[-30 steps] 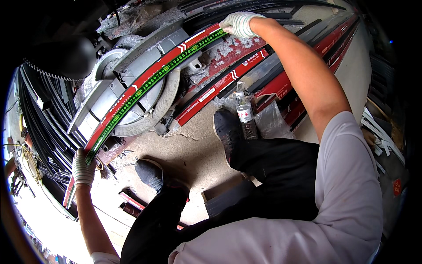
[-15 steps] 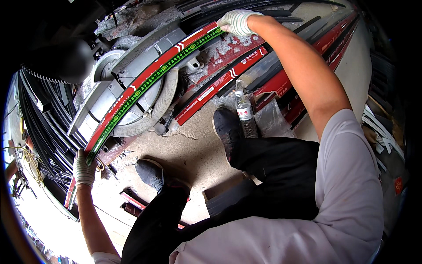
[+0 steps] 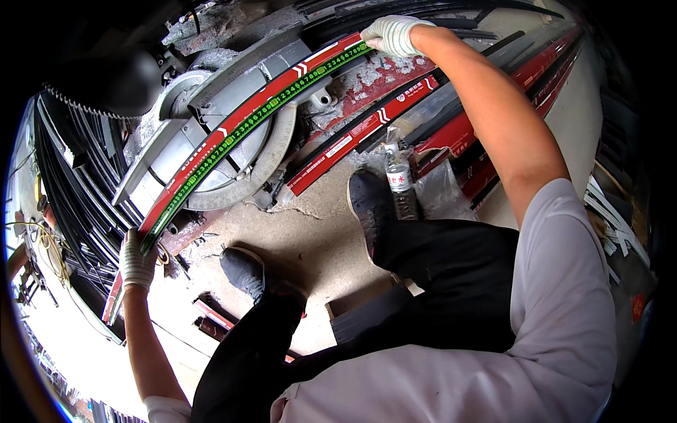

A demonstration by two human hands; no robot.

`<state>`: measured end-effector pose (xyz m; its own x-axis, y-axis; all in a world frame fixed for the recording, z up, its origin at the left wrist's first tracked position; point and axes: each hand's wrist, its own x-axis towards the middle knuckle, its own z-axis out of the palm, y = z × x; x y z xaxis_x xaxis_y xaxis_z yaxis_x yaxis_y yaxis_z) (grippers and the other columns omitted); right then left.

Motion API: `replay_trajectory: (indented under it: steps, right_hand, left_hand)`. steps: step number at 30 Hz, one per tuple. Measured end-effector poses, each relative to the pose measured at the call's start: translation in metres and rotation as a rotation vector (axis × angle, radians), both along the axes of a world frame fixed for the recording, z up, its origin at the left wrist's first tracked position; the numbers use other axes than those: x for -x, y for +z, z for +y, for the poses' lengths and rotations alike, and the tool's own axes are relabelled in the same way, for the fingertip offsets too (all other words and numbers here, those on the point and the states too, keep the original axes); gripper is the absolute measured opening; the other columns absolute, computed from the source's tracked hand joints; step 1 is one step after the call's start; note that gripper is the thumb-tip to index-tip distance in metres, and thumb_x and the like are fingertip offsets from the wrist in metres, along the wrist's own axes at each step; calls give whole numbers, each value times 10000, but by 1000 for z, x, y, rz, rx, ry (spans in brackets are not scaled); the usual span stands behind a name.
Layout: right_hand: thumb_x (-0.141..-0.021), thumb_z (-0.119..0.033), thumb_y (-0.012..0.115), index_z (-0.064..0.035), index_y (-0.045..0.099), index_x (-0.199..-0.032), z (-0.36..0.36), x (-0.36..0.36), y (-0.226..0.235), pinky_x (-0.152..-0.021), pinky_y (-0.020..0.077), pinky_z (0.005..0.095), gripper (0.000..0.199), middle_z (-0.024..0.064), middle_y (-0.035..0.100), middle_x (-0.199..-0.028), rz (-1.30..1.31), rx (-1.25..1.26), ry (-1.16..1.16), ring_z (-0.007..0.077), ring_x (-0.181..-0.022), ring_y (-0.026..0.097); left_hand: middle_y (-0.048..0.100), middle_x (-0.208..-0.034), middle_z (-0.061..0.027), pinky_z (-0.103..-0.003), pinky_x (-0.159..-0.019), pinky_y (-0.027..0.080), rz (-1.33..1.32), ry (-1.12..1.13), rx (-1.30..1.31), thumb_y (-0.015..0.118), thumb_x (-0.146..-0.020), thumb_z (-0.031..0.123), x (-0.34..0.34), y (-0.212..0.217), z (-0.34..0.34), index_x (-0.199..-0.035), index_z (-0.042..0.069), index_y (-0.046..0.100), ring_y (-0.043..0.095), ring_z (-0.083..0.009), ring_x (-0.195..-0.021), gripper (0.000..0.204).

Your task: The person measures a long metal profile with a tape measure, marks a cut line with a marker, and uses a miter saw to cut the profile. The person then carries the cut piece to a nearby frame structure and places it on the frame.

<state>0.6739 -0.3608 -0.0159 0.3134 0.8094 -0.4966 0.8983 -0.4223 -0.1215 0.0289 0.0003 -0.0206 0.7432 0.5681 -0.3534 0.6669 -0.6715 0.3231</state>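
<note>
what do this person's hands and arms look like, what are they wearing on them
The left hand and right hand wear matching pale knitted gloves with thin greyish-green stripes. The forearms are bare above the gloves. The right sleeve is light grey, short and loose; of the left sleeve, similarly pale, only a bit shows at the lower edge. No watch or cable is visible.

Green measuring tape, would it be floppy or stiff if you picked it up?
Probably bendy: the green measuring tape looks thin and ribbon-like. It's likely light for its length, being so narrow. Held at one end, it might sag; here it runs along the red strip between the left hand and right hand.
</note>
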Motion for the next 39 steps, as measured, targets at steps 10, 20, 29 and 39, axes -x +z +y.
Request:
replay_trajectory:
  steps: [10, 20, 29, 39]
  right_hand:
    - [-1029, -267, 595, -104, 698, -1295, 11, 5, 1, -949, 544, 421, 329, 167, 738, -1205, -49, 58, -12, 367, -1104, 702]
    - [-1046, -290, 592, -112, 692, -1319, 13, 9, 2, -971, 544, 414, 341, 155, 734, -1236, -26, 95, -106, 340, -1129, 705]
    - [-1047, -276, 584, -109, 691, -1312, 17, 17, 11, -933, 550, 423, 331, 158, 740, -1205, -71, 95, -52, 349, -1085, 712]
    - [-1041, -260, 585, -94, 683, -1316, 16, 10, 4, -932, 546, 421, 336, 168, 741, -1189, -30, 111, -61, 352, -1066, 709]
  left_hand:
    - [663, -963, -155, -441, -795, 521, 24, -5, -53, 747, -866, 94, 3, 2, 0, -1069, 41, 616, 639, -355, -867, 247]
    - [666, -929, -166, -454, -790, 520, 1, 9, -26, 727, -872, 99, 5, 0, 1, -1057, 43, 613, 636, -368, -847, 225]
    - [654, -930, -170, -458, -799, 517, 24, 16, -31, 724, -848, 92, 12, -3, 5, -1054, 46, 607, 626, -377, -865, 241]
    - [644, -956, -157, -436, -802, 515, 47, 39, -33, 720, -832, 65, 11, -4, 5, -1065, 45, 606, 617, -357, -871, 260]
